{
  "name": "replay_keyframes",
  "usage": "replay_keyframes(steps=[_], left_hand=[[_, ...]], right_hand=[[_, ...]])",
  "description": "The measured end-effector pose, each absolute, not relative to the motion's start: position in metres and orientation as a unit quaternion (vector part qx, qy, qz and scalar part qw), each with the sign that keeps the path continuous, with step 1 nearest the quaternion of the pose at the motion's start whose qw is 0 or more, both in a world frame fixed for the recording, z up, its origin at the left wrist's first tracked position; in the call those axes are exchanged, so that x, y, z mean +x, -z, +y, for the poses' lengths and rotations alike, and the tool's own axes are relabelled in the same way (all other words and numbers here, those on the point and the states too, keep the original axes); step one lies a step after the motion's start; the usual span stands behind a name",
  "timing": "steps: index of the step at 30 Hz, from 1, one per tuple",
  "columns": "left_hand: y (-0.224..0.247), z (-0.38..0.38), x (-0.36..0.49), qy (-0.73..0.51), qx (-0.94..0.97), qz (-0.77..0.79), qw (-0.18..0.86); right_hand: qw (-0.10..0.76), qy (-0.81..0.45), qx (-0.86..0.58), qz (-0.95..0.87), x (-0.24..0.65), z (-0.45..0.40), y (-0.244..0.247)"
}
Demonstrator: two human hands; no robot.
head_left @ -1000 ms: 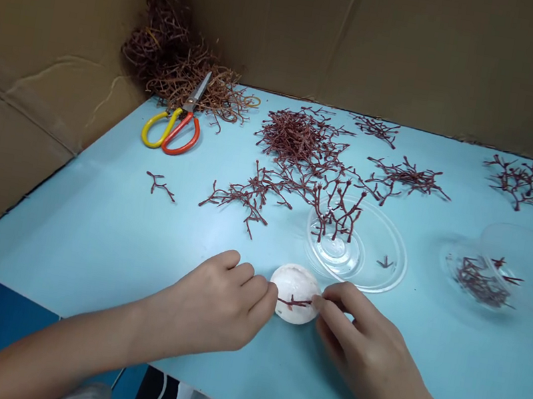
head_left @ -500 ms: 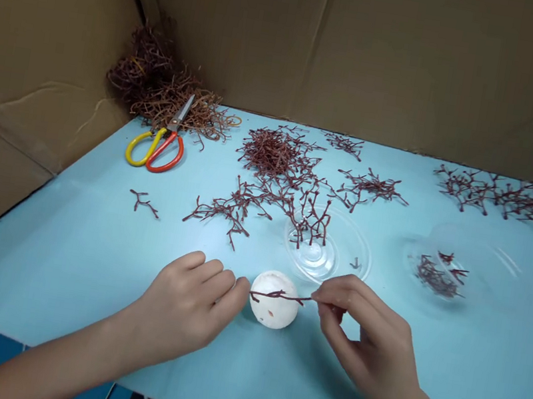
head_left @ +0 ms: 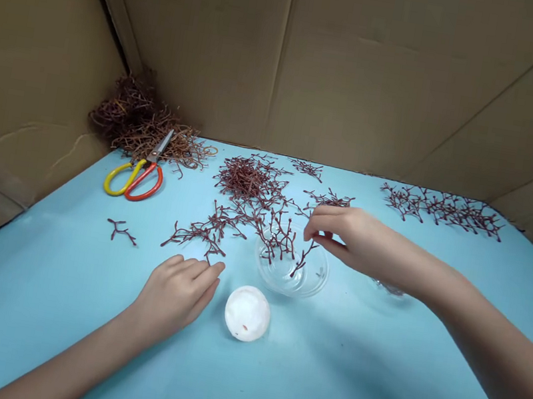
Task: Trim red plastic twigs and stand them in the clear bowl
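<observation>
My right hand (head_left: 336,234) pinches the upper end of a small reddish-brown branching twig (head_left: 304,259) over a clear plastic container (head_left: 318,285). Several twigs (head_left: 281,237) rest at that container's left side. Low over the table, my left hand (head_left: 181,290) has its fingers curled, close to the front end of a cluster of loose twigs (head_left: 205,230); its fingertips are partly hidden, so I cannot tell whether it grips one. Between the hands and nearer to me stands a small white round dish (head_left: 248,308) with a few brown specks on it.
Yellow-and-red-handled scissors (head_left: 141,176) lean on a tangled brown pile (head_left: 156,131) in the left corner. A dense twig heap (head_left: 247,179) and a row of twigs (head_left: 444,209) lie at the back. My right forearm partly covers another clear container (head_left: 391,290). Cardboard walls (head_left: 357,72) surround the table.
My hands have moved apart from above the white dish. The right carried the twig up and forward over the clear container; the left went left. The camera view has shifted too.
</observation>
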State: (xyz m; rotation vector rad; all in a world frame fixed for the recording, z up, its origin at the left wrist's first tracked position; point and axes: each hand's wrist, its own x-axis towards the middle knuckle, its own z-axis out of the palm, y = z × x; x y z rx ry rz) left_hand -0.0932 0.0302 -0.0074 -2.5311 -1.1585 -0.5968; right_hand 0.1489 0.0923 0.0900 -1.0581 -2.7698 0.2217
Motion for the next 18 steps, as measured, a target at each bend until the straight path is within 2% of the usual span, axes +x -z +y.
replay_keyframes(steps=[9,14,18], left_hand=[[0.017,0.034,-0.09,0.104,-0.888,-0.439,0.085],[0.021,0.038,-0.09,0.12,-0.869,-0.472,0.09],[0.02,0.042,-0.094,0.128,-0.842,-0.515,0.101]], right_hand=[[0.037,-0.058,-0.337,-0.939,0.123,0.096,-0.075],[0.017,-0.032,-0.32,-0.947,0.11,0.102,-0.072],[0.032,-0.035,-0.313,-0.949,0.107,0.105,-0.069]])
